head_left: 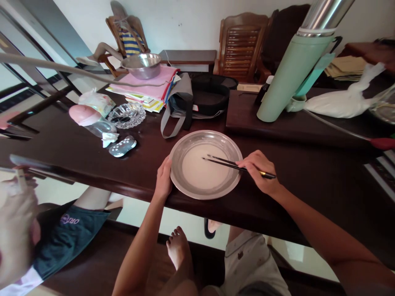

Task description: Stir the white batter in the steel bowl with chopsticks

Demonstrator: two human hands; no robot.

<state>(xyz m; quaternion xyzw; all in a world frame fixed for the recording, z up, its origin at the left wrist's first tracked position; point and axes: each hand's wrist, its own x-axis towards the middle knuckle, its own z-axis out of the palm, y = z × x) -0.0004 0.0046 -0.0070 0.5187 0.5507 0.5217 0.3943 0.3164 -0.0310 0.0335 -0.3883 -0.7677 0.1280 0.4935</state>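
Head view: the bare right hand is closed around a pair of thin black chopsticks, their long axis running from that hand leftward and slightly away from the body, tips over the whitish contents of a round, silver metal basin. The basin sits between the hands on the dark brown, glossy wooden table, its left rim held by the bare left hand.

We wore loose, pale shorts with faint specks and a small, dark brown motif. Our left hand, right hand and both forearms were bare, as was one foot.
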